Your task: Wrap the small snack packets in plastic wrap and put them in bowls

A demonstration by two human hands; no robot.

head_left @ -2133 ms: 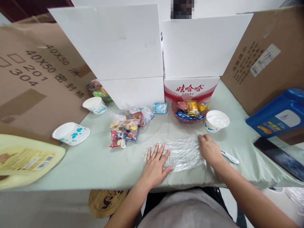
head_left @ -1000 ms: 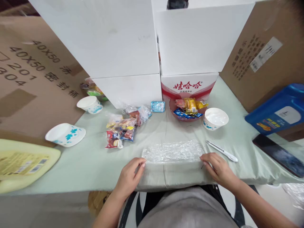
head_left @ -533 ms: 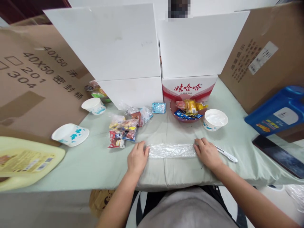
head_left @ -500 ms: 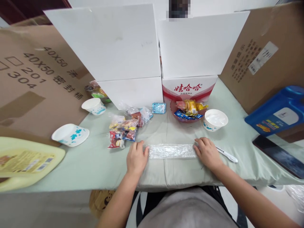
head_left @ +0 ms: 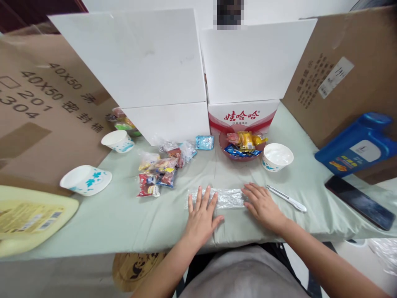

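Both bare hands rest on a long, narrow strip of clear, crinkled plastic film (head_left: 231,199), which lies flat on a pale green cloth-covered table (head_left: 149,227), near its front edge and in front of the person. The left hand (head_left: 199,219) is palm down over the film's left part, fingers spread wide and thumb held out to the side, gripping nothing. The right hand (head_left: 263,207) is also palm down and open, its fingers loosely extended over the film's right end; it presses or touches there without a visible grasp. Just to the right of that hand lies a slim white utility knife or pen-like tool (head_left: 287,198), slanting across the cloth. Beyond it stands a white paper bowl with teal leaf print (head_left: 271,165), beside a translucent reddish round bowl (head_left: 223,150) that holds yellow, pink and blue wrapped snacks (head_left: 246,141). Beyond the left hand, further left, sits a loose pile of colourful snack packets in clear wrappers (head_left: 161,167), with a small light-blue packet (head_left: 204,142) near it. A black smartphone (head_left: 359,203) lies toward the right edge
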